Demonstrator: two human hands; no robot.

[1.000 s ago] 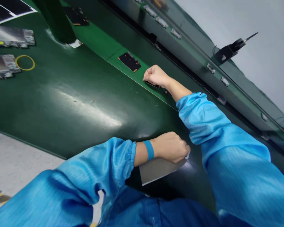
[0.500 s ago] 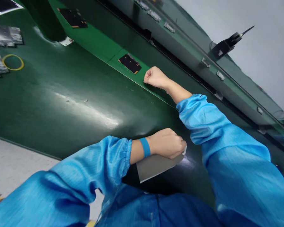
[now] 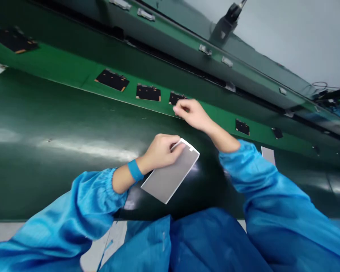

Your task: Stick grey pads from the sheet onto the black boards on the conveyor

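Thumb and fingers of my left hand point(image 3: 166, 151) grip a thin grey rectangular panel point(image 3: 171, 175) with white edges. It is tilted above the dark green table, and a small white tab shows near its upper end. My right hand point(image 3: 194, 113) is raised at the edge of the bright green strip, its fingers curled into a pinch. Whether anything small sits between those fingertips is hidden. Just behind them lies a black panel point(image 3: 174, 98) with orange corners, partly covered by the hand. Another black panel point(image 3: 148, 93) lies to its left.
More black panels point(image 3: 112, 80) lie spaced along the green strip point(image 3: 70, 75), on both sides. A raised ledge behind carries small metallic parts point(image 3: 146, 14) and a black device point(image 3: 225, 24). Another grey panel point(image 3: 268, 155) is beyond my right sleeve. A tiny bit point(image 3: 50, 140) lies on the table.
My view has swung right. The left hand has lifted and turned the grey panel, so more of its face shows. My right hand's fist has loosened into a pinch, uncovering black panels.
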